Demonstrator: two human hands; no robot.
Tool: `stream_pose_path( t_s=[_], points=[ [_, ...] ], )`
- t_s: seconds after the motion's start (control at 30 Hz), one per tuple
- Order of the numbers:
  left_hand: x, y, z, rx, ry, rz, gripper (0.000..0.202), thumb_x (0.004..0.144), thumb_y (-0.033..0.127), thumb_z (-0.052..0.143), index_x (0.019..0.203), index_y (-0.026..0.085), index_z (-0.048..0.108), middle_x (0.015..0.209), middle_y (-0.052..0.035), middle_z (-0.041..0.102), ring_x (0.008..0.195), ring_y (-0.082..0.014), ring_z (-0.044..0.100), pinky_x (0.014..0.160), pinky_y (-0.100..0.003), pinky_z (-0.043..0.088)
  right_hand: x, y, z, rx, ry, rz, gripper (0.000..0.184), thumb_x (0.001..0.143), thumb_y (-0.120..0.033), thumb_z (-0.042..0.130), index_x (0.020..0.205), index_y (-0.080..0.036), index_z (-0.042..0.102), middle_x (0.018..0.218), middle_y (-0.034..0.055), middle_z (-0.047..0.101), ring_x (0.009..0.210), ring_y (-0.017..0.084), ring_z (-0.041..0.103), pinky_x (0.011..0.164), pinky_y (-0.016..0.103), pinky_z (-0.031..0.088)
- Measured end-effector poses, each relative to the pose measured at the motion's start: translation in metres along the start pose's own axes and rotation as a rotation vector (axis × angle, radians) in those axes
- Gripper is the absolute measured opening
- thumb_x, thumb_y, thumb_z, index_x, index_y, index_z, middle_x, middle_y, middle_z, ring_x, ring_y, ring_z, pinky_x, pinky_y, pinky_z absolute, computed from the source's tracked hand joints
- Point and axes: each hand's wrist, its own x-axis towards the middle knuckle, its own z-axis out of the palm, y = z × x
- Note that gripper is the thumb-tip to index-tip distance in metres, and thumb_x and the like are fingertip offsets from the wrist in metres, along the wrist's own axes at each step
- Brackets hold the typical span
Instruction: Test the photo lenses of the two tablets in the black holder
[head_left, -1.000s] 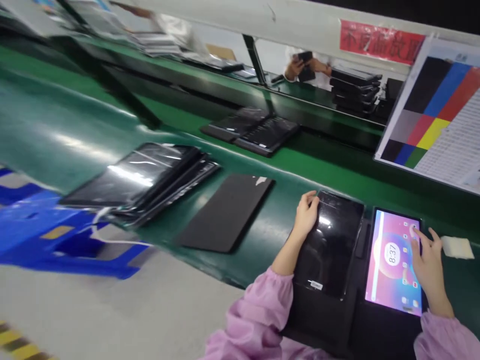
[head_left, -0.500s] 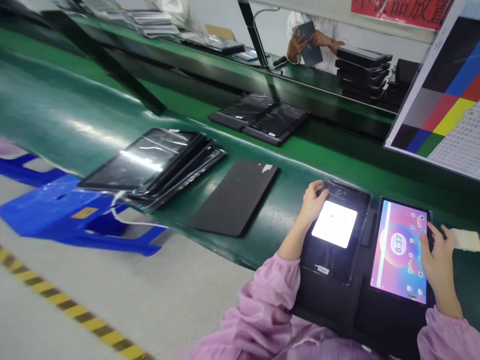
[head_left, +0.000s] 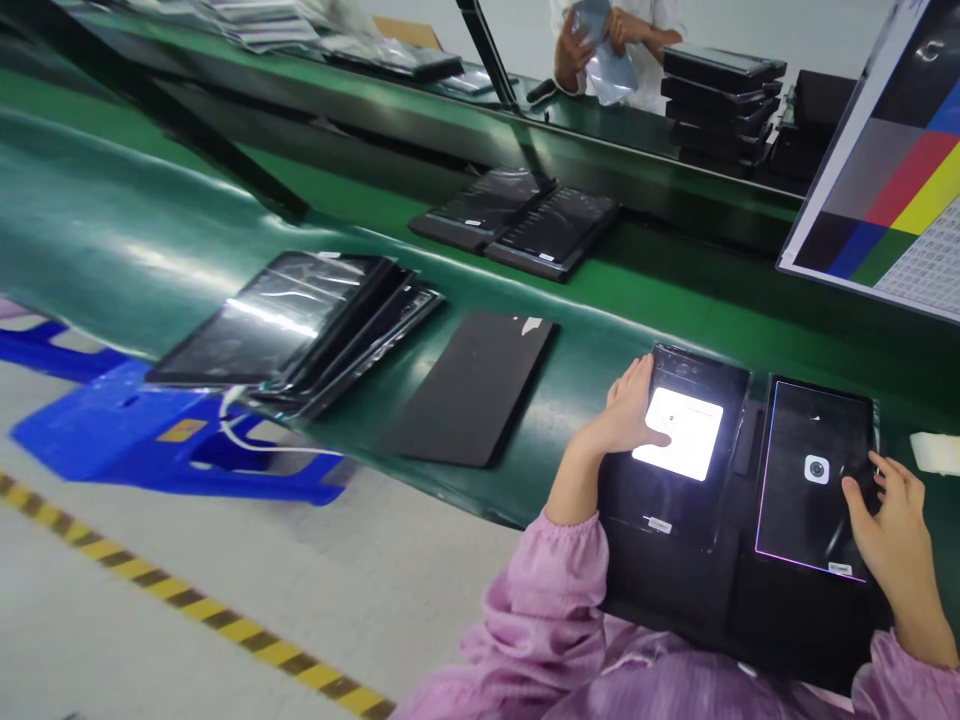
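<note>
Two tablets lie side by side on a black holder [head_left: 675,590] at the near edge of the green belt. The left tablet [head_left: 682,450] shows a bright white square. My left hand [head_left: 619,415] rests on its left edge, fingers together, thumb touching the lit screen. The right tablet [head_left: 814,480] has a dark screen with a small white camera icon. My right hand [head_left: 892,525] hovers at its right edge with fingers spread, one fingertip at the glass. Both arms wear pink sleeves.
A black flat sheet [head_left: 469,385] and a fanned stack of wrapped tablets [head_left: 300,325] lie left on the green belt [head_left: 112,240]. Two more tablets [head_left: 517,220] sit farther back. A colour chart [head_left: 892,170] stands at right. Another person [head_left: 607,40] handles a bag beyond stacked tablets [head_left: 720,100]. Blue stools [head_left: 112,430] stand below.
The left tablet's screen lit up white and my left thumb moved onto it. The right tablet switched from a pink home screen to a dark camera screen. My view shifted down.
</note>
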Motion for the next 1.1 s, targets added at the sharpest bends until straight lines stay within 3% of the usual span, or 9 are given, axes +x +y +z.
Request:
stream_pose_path(
  t_s=[0.07,0.23,0.5,0.67,0.8,1.0,1.1],
  points=[
    [0.001,0.004,0.002,0.007,0.008,-0.013,0.138,0.065,0.039,0.084,0.166,0.015,-0.008,0.172,-0.0245,-0.004,0.16,-0.0414,-0.006,0.128,-0.064,0.006,-0.002,-0.002,0.002,-0.027,0.005,-0.004,0.076,0.088,-0.073,0.047,0.142,-0.021,0.055,0.152,0.0181,0.041,0.118,0.041,0.062,0.099,0.062,0.053],
    [0.001,0.007,0.001,-0.057,0.031,-0.033,0.133,0.073,0.054,0.08,0.166,0.016,-0.006,0.173,-0.023,-0.001,0.16,-0.0417,-0.003,0.129,-0.062,0.009,-0.006,-0.004,0.009,-0.045,0.05,-0.087,0.077,0.087,-0.07,0.048,0.139,-0.014,0.059,0.153,0.025,0.037,0.138,0.048,0.045,0.102,0.064,0.05],
    [0.002,0.008,0.009,-0.028,0.078,-0.041,0.127,0.076,0.051,0.08,0.166,0.015,-0.001,0.172,-0.0251,0.006,0.161,-0.041,0.001,0.127,-0.064,0.01,0.017,0.006,0.007,-0.01,0.053,-0.072,0.079,0.084,-0.072,0.051,0.136,-0.014,0.062,0.153,0.024,0.039,0.131,0.044,0.053,0.107,0.064,0.046],
    [0.001,0.014,0.011,0.005,0.098,-0.066,0.13,0.072,0.042,0.084,0.165,0.014,-0.002,0.172,-0.0256,0.007,0.161,-0.0407,0.001,0.128,-0.064,0.008,0.032,0.003,0.006,0.066,0.063,-0.041,0.077,0.08,-0.072,0.057,0.134,-0.017,0.063,0.142,0.02,0.05,0.119,0.04,0.061,0.108,0.059,0.048],
    [0.0,0.014,0.01,-0.041,0.097,-0.069,0.121,0.08,0.052,0.076,0.166,0.015,0.0,0.173,-0.0238,0.006,0.161,-0.0409,0.0,0.127,-0.065,0.008,0.039,0.0,0.005,0.205,0.031,0.063,0.081,0.075,-0.071,0.067,0.137,-0.018,0.063,0.143,0.0216,0.047,0.11,0.038,0.066,0.103,0.059,0.052],
    [0.003,0.012,0.008,-0.022,0.099,-0.09,0.118,0.079,0.054,0.075,0.166,0.017,0.003,0.173,-0.0213,0.01,0.161,-0.041,0.002,0.129,-0.063,0.009,0.039,0.011,0.013,0.338,0.001,0.047,0.075,0.079,-0.064,0.068,0.139,-0.019,0.059,0.144,0.0193,0.052,0.123,0.038,0.062,0.106,0.058,0.051],
    [-0.012,0.006,0.009,-0.034,0.099,-0.076,0.116,0.081,0.054,0.074,0.166,0.018,0.004,0.172,-0.0222,0.013,0.161,-0.0401,0.008,0.129,-0.061,0.014,0.033,0.018,0.016,0.41,-0.021,0.01,0.075,0.08,-0.062,0.069,0.14,-0.019,0.054,0.145,0.0175,0.055,0.13,0.036,0.058,0.111,0.056,0.048]
  ],
)
